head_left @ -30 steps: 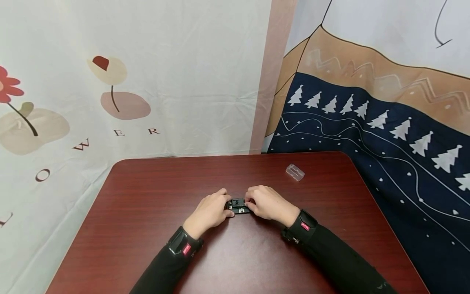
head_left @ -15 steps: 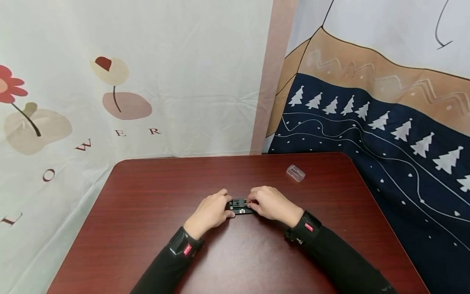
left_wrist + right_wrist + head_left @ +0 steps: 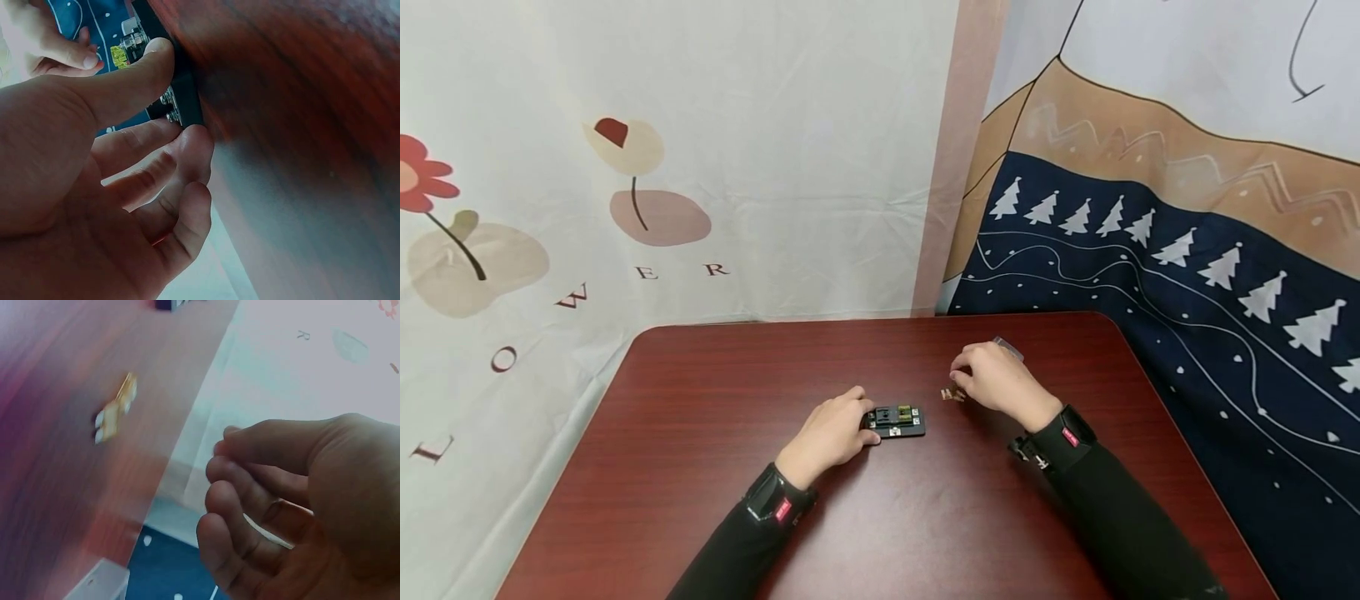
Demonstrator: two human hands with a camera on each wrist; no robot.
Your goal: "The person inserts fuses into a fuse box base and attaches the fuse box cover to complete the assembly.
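Observation:
My left hand (image 3: 825, 435) pinches the left end of a small black base (image 3: 907, 431) with metal terminals, lying on the table. A yellow-green part (image 3: 906, 412) sits in the base's right half; in the left wrist view the yellow part (image 3: 119, 57) shows beyond the thumb. My right hand (image 3: 1003, 385) is raised above the table, right of the base. Brass-coloured pieces with white ends (image 3: 952, 394) lie just left of its fingers. In the right wrist view those brass pieces (image 3: 115, 409) are apart from the loosely bent right hand (image 3: 287, 500), which shows nothing held.
A clear plastic cover (image 3: 1011, 346) lies behind the right hand, partly hidden; its corner (image 3: 103, 581) shows in the right wrist view. The reddish-brown table (image 3: 737, 375) ends at printed cloths behind and to the right.
My right hand has left the base and moved right and away from me, uncovering the brass pieces and the yellow-green part. It now partly covers the clear cover. My left hand stays put.

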